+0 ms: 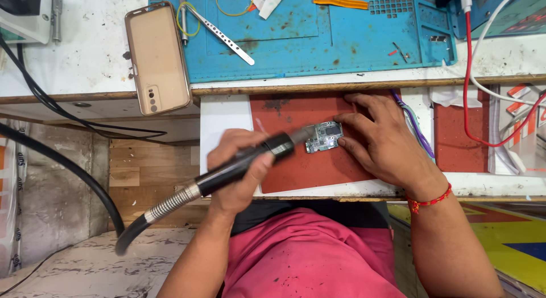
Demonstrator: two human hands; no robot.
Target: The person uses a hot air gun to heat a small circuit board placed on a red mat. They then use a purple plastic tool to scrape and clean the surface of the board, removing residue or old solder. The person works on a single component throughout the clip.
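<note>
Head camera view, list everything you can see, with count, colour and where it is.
Circuit board: one, green and silver, on the red mat, under the right fingers.
Red mat: one, on the white pull-out shelf.
Hot-air handle: one, black with a coiled metal hose, tip by the board.
Phone: one, gold, back up, on the bench's left part.
Blue mat: one, stained, bench top.
Metal strip: one, silver, on the blue mat.
Orange flex strip: one, top of the blue mat.
Red cable: one, right side.
Left hand: grips the handle.
Right hand: steadies the board; red wrist thread.
</note>
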